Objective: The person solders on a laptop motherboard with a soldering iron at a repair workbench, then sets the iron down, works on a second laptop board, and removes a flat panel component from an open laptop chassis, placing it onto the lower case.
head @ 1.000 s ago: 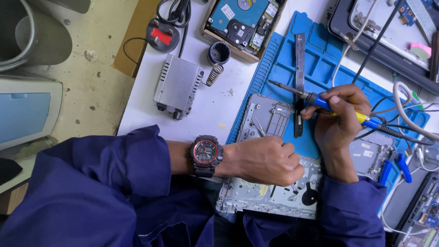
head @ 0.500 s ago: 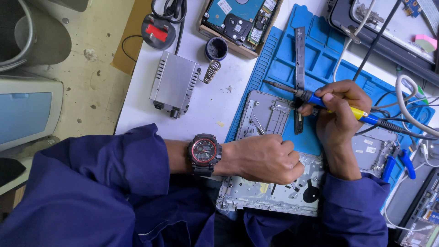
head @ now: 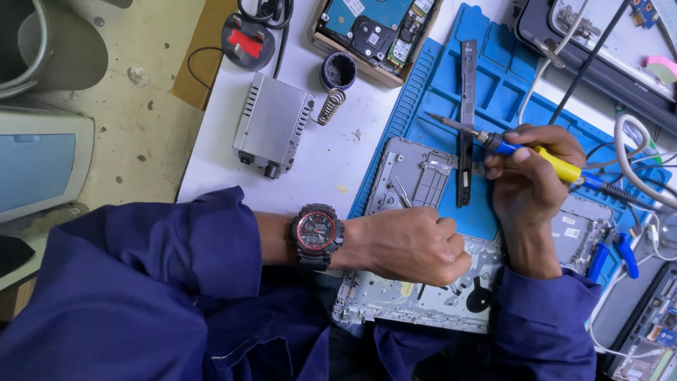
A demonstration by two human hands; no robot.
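Left hand [head: 412,243], fingers curled shut, presses on the metal chassis [head: 423,296] at the near edge of the surface. Right hand [head: 532,180] grips a soldering iron [head: 522,149], tip over the blue mat [head: 493,77]. Farther off: grey box [head: 271,123].

We rest our left hand [head: 412,243] palm down, fingers curled, while our right hand [head: 532,176] pinches pen-style, wrist bent.

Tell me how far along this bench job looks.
Done: the grey metal chassis lies opened on the blue mat. In hand: the right hand holds the yellow-and-blue soldering iron off the work; the left hand steadies the chassis. No finished joint or reassembly is visible.
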